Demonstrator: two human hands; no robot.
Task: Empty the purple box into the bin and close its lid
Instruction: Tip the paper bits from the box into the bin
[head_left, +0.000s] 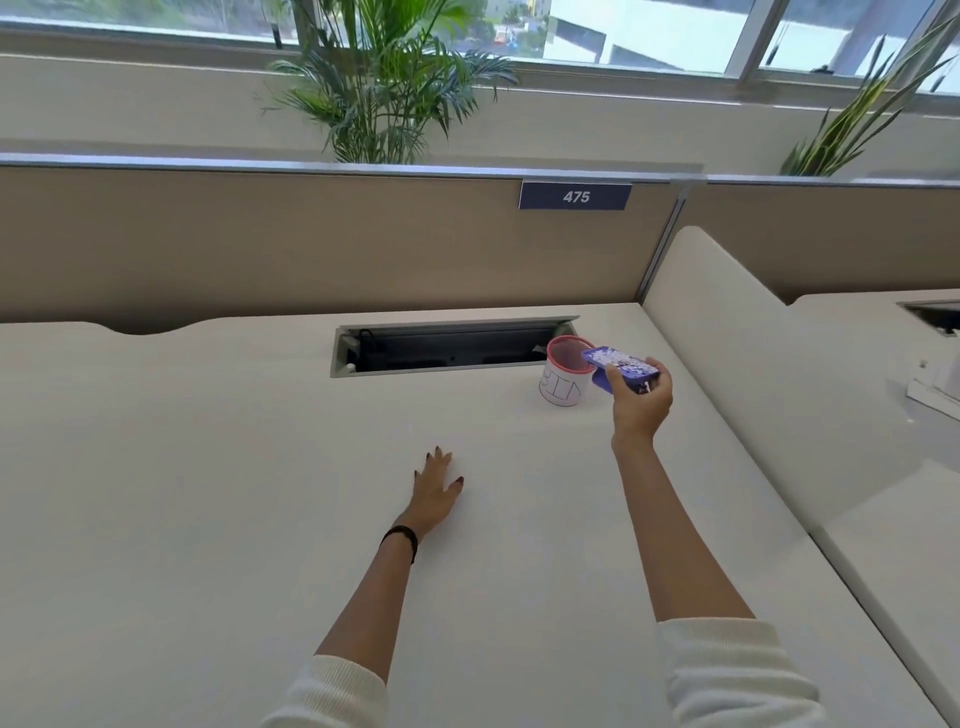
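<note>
The left hand (435, 493) lay flat, fingers spread, on the desk (208, 467). Farther off, the right hand (641, 402) gripped the scrap-filled purple box (621, 366), tilted beside the bin (567, 375). Tipping off-centre could scatter scraps past the rim.

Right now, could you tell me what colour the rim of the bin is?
The bin has a pinkish-red rim above a white body, clearest in the head view.

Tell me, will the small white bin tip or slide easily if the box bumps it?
Probably yes: the bin looks small, paper-wrapped and nearly empty, so light. It stands free on the smooth desk, so it may slide. No hand steadies it.
</note>
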